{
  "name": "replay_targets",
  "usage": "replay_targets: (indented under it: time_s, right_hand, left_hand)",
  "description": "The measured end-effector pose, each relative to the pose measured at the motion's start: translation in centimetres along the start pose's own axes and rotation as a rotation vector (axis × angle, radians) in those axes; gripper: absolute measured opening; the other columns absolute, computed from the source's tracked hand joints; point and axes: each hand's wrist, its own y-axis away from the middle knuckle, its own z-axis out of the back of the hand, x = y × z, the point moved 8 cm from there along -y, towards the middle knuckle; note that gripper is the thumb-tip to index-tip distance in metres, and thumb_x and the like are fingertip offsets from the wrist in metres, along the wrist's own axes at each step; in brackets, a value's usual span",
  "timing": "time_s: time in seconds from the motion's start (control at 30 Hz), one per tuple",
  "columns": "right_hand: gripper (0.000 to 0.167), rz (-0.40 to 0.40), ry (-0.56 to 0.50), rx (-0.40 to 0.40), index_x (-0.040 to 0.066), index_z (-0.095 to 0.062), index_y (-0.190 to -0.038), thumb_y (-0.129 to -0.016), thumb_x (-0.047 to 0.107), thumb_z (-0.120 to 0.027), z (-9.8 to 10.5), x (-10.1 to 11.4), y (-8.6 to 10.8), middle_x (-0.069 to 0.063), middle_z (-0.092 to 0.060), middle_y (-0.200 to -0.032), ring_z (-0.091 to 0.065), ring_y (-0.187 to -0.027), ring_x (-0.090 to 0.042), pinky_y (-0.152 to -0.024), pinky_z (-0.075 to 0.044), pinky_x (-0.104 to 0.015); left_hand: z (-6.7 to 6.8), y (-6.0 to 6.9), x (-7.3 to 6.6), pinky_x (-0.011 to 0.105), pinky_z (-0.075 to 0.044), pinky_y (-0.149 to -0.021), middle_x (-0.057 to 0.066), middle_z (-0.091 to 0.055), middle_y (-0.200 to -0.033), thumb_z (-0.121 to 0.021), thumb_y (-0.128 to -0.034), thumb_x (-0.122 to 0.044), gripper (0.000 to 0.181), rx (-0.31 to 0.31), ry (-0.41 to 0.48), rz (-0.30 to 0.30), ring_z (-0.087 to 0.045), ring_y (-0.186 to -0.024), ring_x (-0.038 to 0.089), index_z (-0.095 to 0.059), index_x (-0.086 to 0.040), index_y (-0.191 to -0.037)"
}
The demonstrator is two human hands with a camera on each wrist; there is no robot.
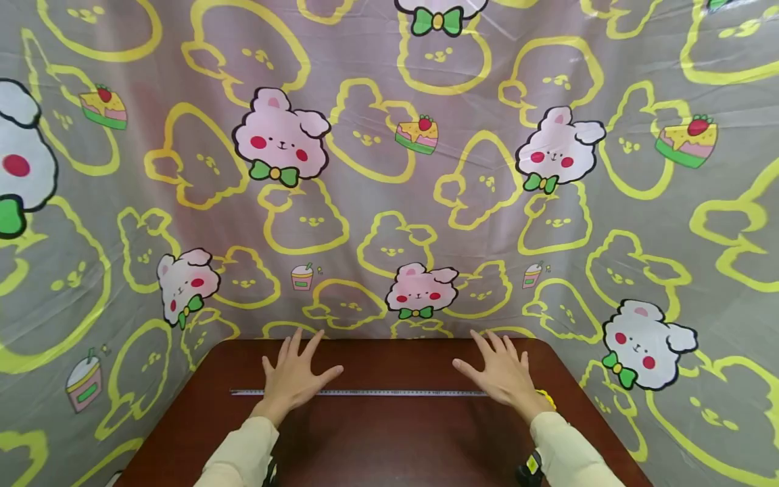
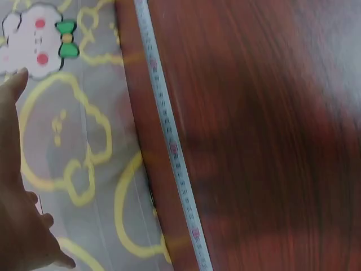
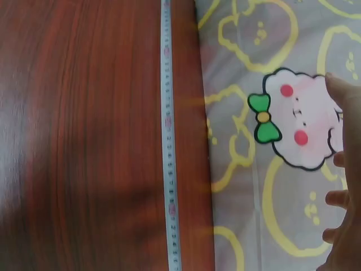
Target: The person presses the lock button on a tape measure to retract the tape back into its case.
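Note:
My left hand [image 1: 293,373] is held over the left part of the table, fingers spread and holding nothing. My right hand [image 1: 502,373] mirrors it on the right, also with spread fingers and nothing held. A tape measure's pale blade [image 1: 395,392] lies drawn out across the table behind both wrists' line of sight, left to right. Its yellow end piece [image 1: 546,399] shows partly behind the right wrist. The left wrist view has the marked blade [image 2: 174,148] apart from the hand [image 2: 22,192]; the right wrist view shows the blade [image 3: 168,121] apart from the fingers too.
The dark red-brown wooden table [image 1: 377,433] has rounded far corners. A grey curtain [image 1: 377,196] printed with rabbits, cakes and yellow outlines hangs behind it and along both sides. Dark wrist devices [image 1: 531,470] sit under the cream sleeves [image 1: 566,439].

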Motion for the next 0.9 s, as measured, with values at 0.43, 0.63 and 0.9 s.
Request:
replay_targets:
  time_s: [0.43, 0.63, 0.9]
  right_hand:
    - [0.082, -0.017, -0.174, -0.059, 0.003, -0.044, -0.154, -0.099, 0.062, -0.058, 2.7, -5.7, 0.7, -0.029, -0.039, -0.154, -0.035, -0.138, -0.054, -0.103, -0.029, -0.074]
    - [0.078, -0.076, -0.273, -0.069, -0.001, -0.043, -0.152, -0.101, 0.056, -0.059, 2.9, -9.0, 1.5, -0.030, -0.037, -0.153, -0.032, -0.140, -0.052, -0.106, -0.028, -0.072]
    - [0.084, -0.213, -0.291, 0.004, -0.002, -0.039, -0.153, -0.101, 0.062, -0.053, 1.2, -13.0, 2.5, -0.033, -0.034, -0.154, -0.029, -0.142, -0.053, -0.109, -0.024, -0.071]
  left_hand:
    - [3.7, 0.5, 7.0, 0.087, -0.006, -0.098, 0.031, -0.017, -0.162, -0.065, -0.0777, -0.084, 0.112, -0.015, -0.002, 0.086, -0.017, -0.145, 0.057, -0.034, -0.015, -0.160]
    - [3.1, 1.1, 10.9, 0.086, -0.016, -0.096, 0.035, -0.018, -0.159, -0.064, -0.0765, -0.086, 0.118, 0.060, 0.043, 0.176, -0.022, -0.139, 0.062, -0.029, -0.011, -0.161]
    - [1.5, 2.9, 15.3, 0.083, -0.034, -0.086, 0.043, -0.026, -0.149, -0.071, -0.0804, -0.076, 0.117, 0.160, 0.078, 0.226, -0.037, -0.125, 0.069, -0.023, -0.005, -0.160]
